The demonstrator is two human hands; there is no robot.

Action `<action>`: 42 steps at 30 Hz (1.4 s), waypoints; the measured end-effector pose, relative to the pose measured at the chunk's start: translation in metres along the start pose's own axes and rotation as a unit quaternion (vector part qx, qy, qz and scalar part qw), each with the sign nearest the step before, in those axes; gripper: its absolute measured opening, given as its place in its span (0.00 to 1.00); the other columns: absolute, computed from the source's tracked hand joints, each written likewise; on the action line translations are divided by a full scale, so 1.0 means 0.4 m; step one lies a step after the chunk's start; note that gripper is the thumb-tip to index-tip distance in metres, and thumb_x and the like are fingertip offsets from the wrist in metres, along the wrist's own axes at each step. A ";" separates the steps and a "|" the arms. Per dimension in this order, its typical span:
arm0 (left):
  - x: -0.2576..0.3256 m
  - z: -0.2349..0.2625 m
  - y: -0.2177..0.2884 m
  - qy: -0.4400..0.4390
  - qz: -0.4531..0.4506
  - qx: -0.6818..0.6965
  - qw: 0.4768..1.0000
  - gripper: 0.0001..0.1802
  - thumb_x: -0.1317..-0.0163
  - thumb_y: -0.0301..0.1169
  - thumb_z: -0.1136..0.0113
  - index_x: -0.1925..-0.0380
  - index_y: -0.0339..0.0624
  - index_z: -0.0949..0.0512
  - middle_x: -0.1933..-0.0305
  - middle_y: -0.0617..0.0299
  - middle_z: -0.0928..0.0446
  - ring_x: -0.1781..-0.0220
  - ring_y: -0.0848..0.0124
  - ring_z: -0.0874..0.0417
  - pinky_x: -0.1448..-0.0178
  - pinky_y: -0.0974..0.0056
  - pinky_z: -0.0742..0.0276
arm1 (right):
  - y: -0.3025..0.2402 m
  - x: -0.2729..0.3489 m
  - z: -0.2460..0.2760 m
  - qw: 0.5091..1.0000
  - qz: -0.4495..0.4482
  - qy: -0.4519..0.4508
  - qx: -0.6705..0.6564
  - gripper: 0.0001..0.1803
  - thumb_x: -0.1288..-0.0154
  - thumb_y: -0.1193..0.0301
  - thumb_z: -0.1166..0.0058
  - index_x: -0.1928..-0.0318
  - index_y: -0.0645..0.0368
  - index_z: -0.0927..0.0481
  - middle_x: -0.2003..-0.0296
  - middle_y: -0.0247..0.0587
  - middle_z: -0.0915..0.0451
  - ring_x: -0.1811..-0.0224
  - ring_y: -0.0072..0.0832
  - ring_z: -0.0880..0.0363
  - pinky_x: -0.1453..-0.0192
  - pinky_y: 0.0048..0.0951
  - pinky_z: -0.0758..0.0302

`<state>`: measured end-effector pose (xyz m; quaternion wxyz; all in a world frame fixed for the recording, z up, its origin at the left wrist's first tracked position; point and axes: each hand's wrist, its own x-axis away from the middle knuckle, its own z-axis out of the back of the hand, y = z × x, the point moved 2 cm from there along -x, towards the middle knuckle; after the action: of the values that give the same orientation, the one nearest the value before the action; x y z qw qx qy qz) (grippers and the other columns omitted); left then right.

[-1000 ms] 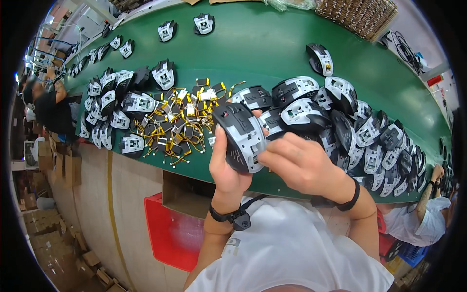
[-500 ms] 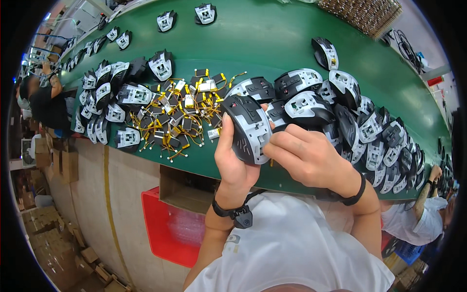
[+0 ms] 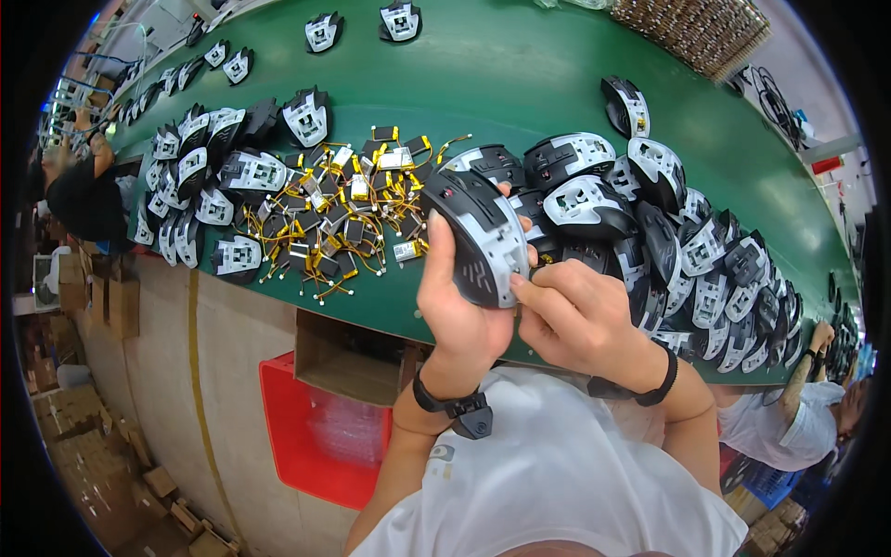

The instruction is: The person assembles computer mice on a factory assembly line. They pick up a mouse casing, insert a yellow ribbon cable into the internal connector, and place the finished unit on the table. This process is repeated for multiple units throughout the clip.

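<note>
Above the table's near edge, my left hand (image 3: 457, 311) is wrapped round a black and grey computer mouse (image 3: 480, 243), thumb along its left side and fingertips showing at its right. The mouse is tilted, its grey underside with cut-outs turned up. My right hand (image 3: 580, 314) is closed in a pinch against the lower right of the mouse. Anything between those fingertips is too small or hidden to name. Just left of the mouse lies a pile of small battery packs (image 3: 360, 188) with yellow tape and thin wires.
The green table (image 3: 501, 84) carries many similar mice, with one heap (image 3: 715, 251) at right and another (image 3: 190, 181) at left. A woven basket (image 3: 691, 32) stands at the far edge. Below are a red bin (image 3: 288, 427) and a cardboard box (image 3: 343, 357). Other people work at both sides.
My right hand has shifted slightly down along the mouse, its fingers now at the lower edge. The mouse has turned a little in my left hand. The whole view has shifted slightly.
</note>
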<state>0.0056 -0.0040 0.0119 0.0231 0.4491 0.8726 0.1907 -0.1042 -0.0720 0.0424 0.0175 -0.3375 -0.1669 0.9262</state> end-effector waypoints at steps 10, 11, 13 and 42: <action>-0.035 -0.004 0.020 -0.139 -0.087 -0.026 0.986 0.35 0.27 0.56 0.66 0.28 0.49 0.44 0.34 0.43 0.35 0.49 0.53 0.24 0.55 0.52 0.20 | -0.019 0.040 0.001 0.959 -0.200 0.001 -0.200 0.17 0.41 0.79 0.41 0.50 0.66 0.22 0.67 0.40 0.19 0.70 0.25 0.18 0.69 0.23 0.22; -0.040 -0.008 0.019 -0.154 -0.100 -0.051 0.982 0.35 0.28 0.57 0.66 0.27 0.52 0.46 0.34 0.44 0.35 0.49 0.53 0.23 0.55 0.53 0.20 | -0.010 0.046 -0.002 0.934 -0.242 0.018 -0.263 0.16 0.38 0.79 0.42 0.48 0.67 0.23 0.67 0.41 0.18 0.69 0.24 0.18 0.67 0.22 0.22; -0.035 -0.030 0.021 -0.117 -0.135 -0.085 0.980 0.36 0.28 0.58 0.66 0.26 0.53 0.49 0.34 0.44 0.35 0.50 0.54 0.22 0.55 0.54 0.20 | 0.001 0.031 -0.011 0.828 -0.346 0.047 -0.438 0.17 0.32 0.75 0.45 0.46 0.67 0.31 0.69 0.40 0.17 0.68 0.18 0.20 0.63 0.21 0.23; 0.020 -0.037 0.027 -0.166 -0.173 -0.240 0.941 0.43 0.33 0.58 0.49 0.26 0.56 0.55 0.35 0.40 0.38 0.51 0.55 0.21 0.56 0.55 0.17 | -0.009 0.027 -0.042 0.571 -0.473 -0.068 -0.667 0.09 0.30 0.71 0.50 0.59 0.65 0.21 0.73 0.35 0.18 0.76 0.12 0.30 0.72 0.16 0.34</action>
<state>0.0062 0.0034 0.0307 0.3069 0.2976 0.8491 0.3102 -0.1021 -0.0621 0.0247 0.2121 -0.0625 -0.8741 0.4324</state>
